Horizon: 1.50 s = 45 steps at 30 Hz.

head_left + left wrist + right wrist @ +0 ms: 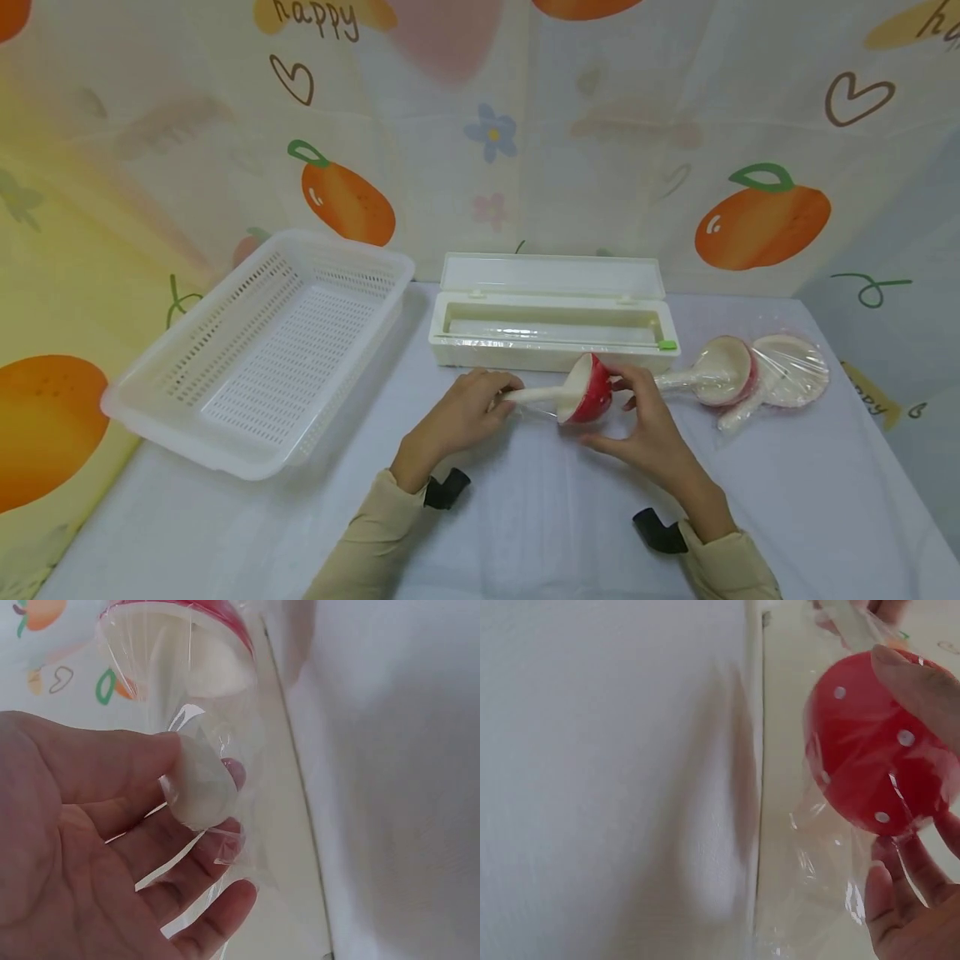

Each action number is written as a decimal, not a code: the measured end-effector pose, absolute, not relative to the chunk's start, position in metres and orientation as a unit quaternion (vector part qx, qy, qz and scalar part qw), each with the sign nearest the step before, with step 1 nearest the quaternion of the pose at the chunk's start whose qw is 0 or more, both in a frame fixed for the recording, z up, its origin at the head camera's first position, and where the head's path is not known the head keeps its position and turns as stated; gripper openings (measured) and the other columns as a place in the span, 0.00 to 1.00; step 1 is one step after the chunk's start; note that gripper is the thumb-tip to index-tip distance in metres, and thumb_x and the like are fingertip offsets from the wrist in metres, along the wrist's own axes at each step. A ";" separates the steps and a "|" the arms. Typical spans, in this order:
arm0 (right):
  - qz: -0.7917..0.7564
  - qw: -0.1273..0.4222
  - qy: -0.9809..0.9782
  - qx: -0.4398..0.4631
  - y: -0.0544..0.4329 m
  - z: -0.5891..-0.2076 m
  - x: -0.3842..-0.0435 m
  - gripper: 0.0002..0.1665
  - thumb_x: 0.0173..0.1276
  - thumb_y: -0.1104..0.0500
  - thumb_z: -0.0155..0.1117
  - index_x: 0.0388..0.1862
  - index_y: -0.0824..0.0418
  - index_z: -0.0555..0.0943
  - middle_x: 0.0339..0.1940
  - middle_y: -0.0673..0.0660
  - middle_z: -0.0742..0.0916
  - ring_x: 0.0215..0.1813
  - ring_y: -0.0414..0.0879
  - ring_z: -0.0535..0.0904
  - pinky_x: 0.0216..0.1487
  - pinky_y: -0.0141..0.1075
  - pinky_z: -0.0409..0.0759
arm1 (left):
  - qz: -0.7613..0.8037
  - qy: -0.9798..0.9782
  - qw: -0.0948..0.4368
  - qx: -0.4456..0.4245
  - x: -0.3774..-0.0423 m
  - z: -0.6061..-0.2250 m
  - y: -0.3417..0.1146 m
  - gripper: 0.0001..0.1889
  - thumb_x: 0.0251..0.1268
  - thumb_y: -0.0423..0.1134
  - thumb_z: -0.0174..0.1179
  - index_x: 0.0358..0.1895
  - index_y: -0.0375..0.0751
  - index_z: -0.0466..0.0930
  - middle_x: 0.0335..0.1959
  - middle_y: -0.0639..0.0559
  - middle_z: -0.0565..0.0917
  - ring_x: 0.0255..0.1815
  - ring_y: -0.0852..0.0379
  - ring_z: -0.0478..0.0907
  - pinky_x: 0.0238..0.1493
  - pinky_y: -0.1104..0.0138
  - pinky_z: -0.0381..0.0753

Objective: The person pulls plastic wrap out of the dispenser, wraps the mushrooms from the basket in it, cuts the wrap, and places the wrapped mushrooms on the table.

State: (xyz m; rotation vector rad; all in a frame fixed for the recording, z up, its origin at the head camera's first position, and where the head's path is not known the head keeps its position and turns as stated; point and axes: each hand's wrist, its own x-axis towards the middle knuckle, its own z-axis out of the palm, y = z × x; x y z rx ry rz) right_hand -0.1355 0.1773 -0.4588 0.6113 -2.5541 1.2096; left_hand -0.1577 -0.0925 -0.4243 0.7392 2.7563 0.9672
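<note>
A ladle (592, 396) in clear plastic wrap is held sideways over the table, in front of a long white box. Its bowl is red with white dots outside and cream inside. My left hand (461, 417) pinches the pale handle (199, 784) near its end, thumb on one side and fingertips on the other. Around the bowl (885, 750) curves my right hand (656, 437), thumb over the red outside and fingertips at the opposite edge. To the right lie another wrapped ladle (723, 371) and a wrapped flat round utensil (795, 371) with a short handle.
The long box (487, 354) stands at the table's back with its lid (551, 275) raised and a green tab at its right corner. At the left sits a white perforated basket (262, 467). A patterned cloth hangs behind the table (540, 533).
</note>
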 end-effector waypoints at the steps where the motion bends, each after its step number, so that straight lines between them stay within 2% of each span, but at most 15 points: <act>1: 0.412 0.127 -0.878 0.210 0.176 -0.459 -0.135 0.61 0.35 0.62 0.88 0.70 0.62 0.65 0.62 0.58 0.76 0.56 0.40 0.71 0.44 0.34 0.77 | 0.321 0.912 0.065 0.246 -0.157 -0.424 -0.093 0.12 0.68 0.33 0.60 0.52 0.40 0.83 0.40 0.52 0.86 0.40 0.55 0.74 0.44 0.62 0.72; 5: 0.399 0.139 -0.883 0.204 0.172 -0.459 -0.135 0.64 0.34 0.61 0.89 0.72 0.60 0.64 0.64 0.57 0.75 0.59 0.43 0.70 0.47 0.39 0.77 | 0.323 0.909 0.056 0.258 -0.157 -0.421 -0.094 0.12 0.69 0.33 0.58 0.52 0.38 0.83 0.42 0.49 0.87 0.42 0.52 0.76 0.47 0.59 0.73; 10: 0.379 0.179 -0.884 0.209 0.169 -0.459 -0.138 0.61 0.34 0.63 0.88 0.69 0.65 0.66 0.63 0.62 0.76 0.64 0.55 0.69 0.60 0.52 0.71 | 0.309 0.910 0.032 0.274 -0.157 -0.419 -0.094 0.11 0.71 0.34 0.56 0.51 0.39 0.83 0.41 0.50 0.88 0.42 0.50 0.78 0.49 0.57 0.73; 13: 0.371 0.180 -0.885 0.217 0.169 -0.457 -0.140 0.59 0.38 0.64 0.87 0.70 0.66 0.65 0.64 0.63 0.75 0.66 0.56 0.69 0.65 0.54 0.71 | 0.310 0.910 0.032 0.274 -0.157 -0.417 -0.094 0.11 0.72 0.36 0.55 0.51 0.39 0.83 0.39 0.50 0.87 0.39 0.52 0.76 0.46 0.59 0.72; 17: 0.371 0.157 -0.889 0.219 0.168 -0.453 -0.143 0.62 0.40 0.62 0.86 0.73 0.64 0.61 0.65 0.62 0.72 0.66 0.52 0.70 0.59 0.42 0.80 | 0.320 0.908 0.043 0.268 -0.159 -0.416 -0.094 0.12 0.74 0.37 0.53 0.53 0.38 0.81 0.38 0.51 0.85 0.39 0.55 0.73 0.48 0.59 0.69; 21: 0.371 0.150 -0.893 0.207 0.166 -0.449 -0.147 0.63 0.40 0.61 0.87 0.73 0.65 0.60 0.66 0.63 0.70 0.62 0.51 0.71 0.51 0.37 0.81 | 0.334 0.902 0.045 0.271 -0.164 -0.414 -0.095 0.14 0.76 0.38 0.51 0.57 0.40 0.78 0.35 0.52 0.83 0.40 0.55 0.72 0.51 0.57 0.67; 26: 0.376 0.137 -0.897 0.189 0.165 -0.442 -0.153 0.61 0.44 0.57 0.85 0.74 0.63 0.60 0.66 0.61 0.73 0.60 0.49 0.71 0.46 0.44 0.82 | 0.348 0.895 0.036 0.276 -0.167 -0.410 -0.095 0.12 0.77 0.39 0.50 0.58 0.45 0.73 0.34 0.53 0.82 0.44 0.55 0.74 0.50 0.57 0.64; 30: 0.378 0.122 -0.900 0.179 0.164 -0.437 -0.156 0.58 0.46 0.54 0.83 0.73 0.61 0.61 0.66 0.60 0.74 0.60 0.50 0.72 0.46 0.50 0.83 | 0.343 0.897 0.034 0.277 -0.168 -0.409 -0.098 0.12 0.76 0.40 0.53 0.57 0.48 0.75 0.30 0.56 0.77 0.43 0.55 0.72 0.48 0.60 0.64; 36: 0.384 0.097 -0.903 0.168 0.164 -0.431 -0.159 0.56 0.50 0.52 0.80 0.73 0.61 0.61 0.65 0.61 0.73 0.59 0.52 0.72 0.47 0.53 0.82 | 0.333 0.894 0.002 0.299 -0.166 -0.408 -0.099 0.21 0.64 0.42 0.67 0.58 0.46 0.76 0.40 0.52 0.82 0.45 0.55 0.73 0.47 0.63 0.73; 38: 0.388 0.090 -0.902 0.169 0.164 -0.430 -0.159 0.56 0.49 0.53 0.80 0.74 0.61 0.60 0.66 0.61 0.73 0.61 0.53 0.71 0.48 0.54 0.82 | 0.319 0.897 -0.018 0.305 -0.166 -0.408 -0.098 0.21 0.62 0.40 0.69 0.58 0.46 0.76 0.41 0.51 0.83 0.45 0.55 0.74 0.45 0.65 0.75; 41: 0.387 0.089 -0.900 0.179 0.163 -0.429 -0.161 0.59 0.46 0.53 0.83 0.74 0.60 0.60 0.67 0.61 0.72 0.64 0.54 0.70 0.50 0.54 0.83 | 0.303 0.902 -0.038 0.306 -0.167 -0.409 -0.097 0.18 0.65 0.36 0.66 0.57 0.46 0.76 0.39 0.50 0.83 0.42 0.55 0.74 0.42 0.66 0.76; 45: 0.373 0.117 -0.898 0.202 0.162 -0.428 -0.165 0.61 0.41 0.54 0.86 0.72 0.61 0.62 0.66 0.62 0.74 0.66 0.55 0.70 0.53 0.53 0.83 | 0.304 0.904 -0.040 0.297 -0.170 -0.408 -0.096 0.17 0.67 0.37 0.64 0.56 0.42 0.74 0.41 0.48 0.84 0.41 0.55 0.74 0.42 0.65 0.75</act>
